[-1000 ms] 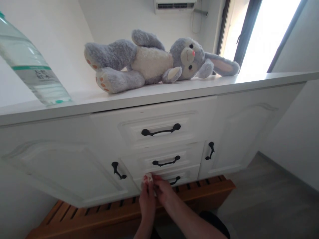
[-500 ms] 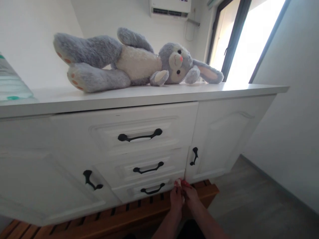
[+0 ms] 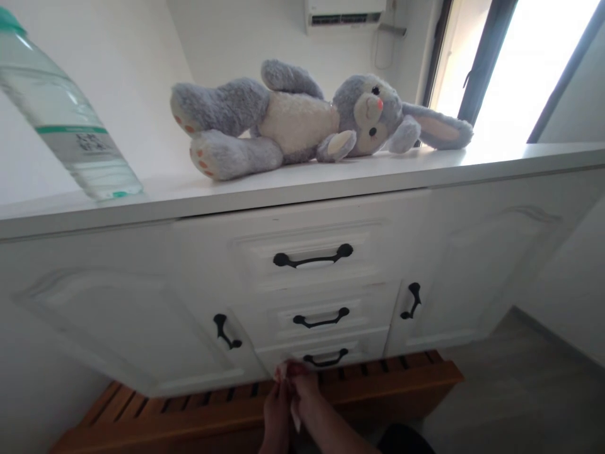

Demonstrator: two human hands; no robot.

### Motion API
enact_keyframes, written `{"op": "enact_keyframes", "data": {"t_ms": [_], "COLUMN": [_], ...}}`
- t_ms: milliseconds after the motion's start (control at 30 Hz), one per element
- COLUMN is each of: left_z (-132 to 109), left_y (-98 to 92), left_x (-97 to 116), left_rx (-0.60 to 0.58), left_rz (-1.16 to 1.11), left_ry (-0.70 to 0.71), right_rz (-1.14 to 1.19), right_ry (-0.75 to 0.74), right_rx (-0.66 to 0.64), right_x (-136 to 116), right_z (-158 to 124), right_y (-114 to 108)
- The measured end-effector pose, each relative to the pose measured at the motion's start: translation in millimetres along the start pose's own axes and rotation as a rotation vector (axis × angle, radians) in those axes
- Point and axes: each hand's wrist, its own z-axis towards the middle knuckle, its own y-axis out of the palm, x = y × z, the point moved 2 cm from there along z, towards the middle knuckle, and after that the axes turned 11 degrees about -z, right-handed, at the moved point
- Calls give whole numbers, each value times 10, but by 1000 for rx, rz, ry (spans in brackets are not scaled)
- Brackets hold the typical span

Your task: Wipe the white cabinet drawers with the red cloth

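Though partly cut off, both hands' fingers [image 3: 283, 378] pinched together on a small, indistinct white wad [image 3: 295, 413].

place: likely home bedroom | cues: plush rabbit [image 3: 321, 120] on white sideboard [image 3: 302, 265], wall air conditioner [image 3: 345, 12]

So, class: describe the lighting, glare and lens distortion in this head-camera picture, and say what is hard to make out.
Head view: the bright window at top right is overexposed; wide-angle distortion bows the white cabinet top and tilts the clear plastic water bottle; the small white-and-pink object pinched by both hands is too small to identify.
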Motion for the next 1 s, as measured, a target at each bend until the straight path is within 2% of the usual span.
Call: {"op": "enact_keyframes", "data": {"t_ms": [67,100,167,300,367,433,500,600,700,767,867,1000], "left_z": [94,103,38,-333,-507,-589,-572,-469,-454,-535,-739,-960], "left_y": [-309,-394,-442,-324,-258,-194,-120,14,196,393,840,1538], "left_x": [199,293,473,742,758,691,602,559,635,678,642,382], "left_rx": [60,79,99,104,74,37,4,-8,17,-20,-155,-347], "left_rz": [21,21,-7,-21,10,39,89,192,226,205,185,149], "left_ry": [31,37,67,204,232,199,138,107,194,262,322,276], "right_rz": [3,0,2,71,113,153,196,249,294,307,265,154], "right_ry": [63,84,86,-58,-81,-9,53,41,9,-19,-66,-157], "right_rx": [-50,-69,-92,-215,-196,-105,-40,-43,-73,-47,44,239], "right_x": [118,122,32,-295,-356,-310,-232,-212,-353,-524,-857,-1281], "right_z": [-73,-125,-263,-626,-739,-736,-637,-455,-394,-417,-464,-450], "right_y": [372,492,600,497,379,275,225,229,170,7,-448,-1215]}}
